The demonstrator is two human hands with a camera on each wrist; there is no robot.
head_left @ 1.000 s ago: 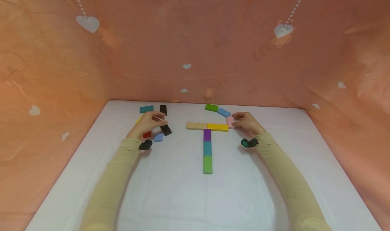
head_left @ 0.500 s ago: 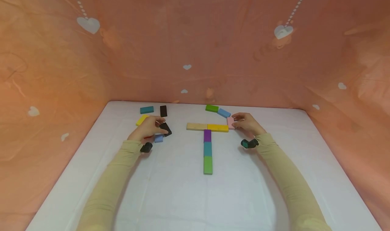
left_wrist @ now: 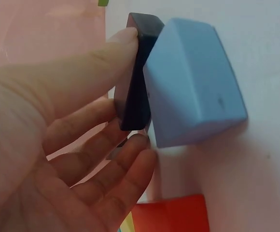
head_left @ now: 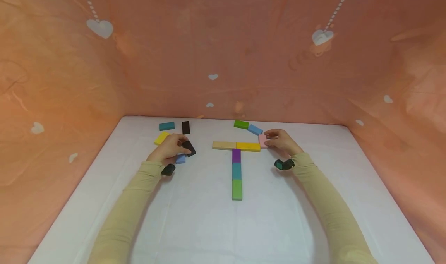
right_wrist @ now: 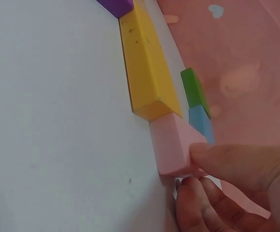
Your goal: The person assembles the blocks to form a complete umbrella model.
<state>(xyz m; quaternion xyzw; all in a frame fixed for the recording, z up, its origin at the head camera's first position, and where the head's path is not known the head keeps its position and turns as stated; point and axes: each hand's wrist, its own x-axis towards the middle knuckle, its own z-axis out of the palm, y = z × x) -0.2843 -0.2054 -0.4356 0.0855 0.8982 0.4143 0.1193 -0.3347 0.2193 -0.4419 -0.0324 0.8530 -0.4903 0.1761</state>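
My left hand (head_left: pixel 168 148) pinches a black block (head_left: pixel 188 148) between thumb and fingers on the left of the table. Just beside that block is a light blue block (left_wrist: pixel 193 87), with a red block (left_wrist: pixel 174 212) lower in the left wrist view. On the other side, my right hand (head_left: pixel 281 141) has its thumb and fingers on a pink block (right_wrist: pixel 171 145). The pink block touches the end of a yellow-orange block (right_wrist: pixel 147 67). That one lies in line with a natural wood block (head_left: pixel 224 145). Below their joint runs a column of purple (head_left: pixel 236 155), teal (head_left: pixel 236 171) and light green (head_left: pixel 237 189) blocks.
At the back left lie a teal block (head_left: pixel 167 126), a second black block (head_left: pixel 186 127) and a yellow block (head_left: pixel 162 138). A green block (head_left: pixel 241 124) and a blue block (head_left: pixel 255 129) curve toward the pink one. An orange cloth (head_left: pixel 223 55) rises behind the white table (head_left: pixel 209 225).
My left hand has come down and slightly toward me onto the black block, uncovering the yellow block. My right hand keeps its place at the pink block.
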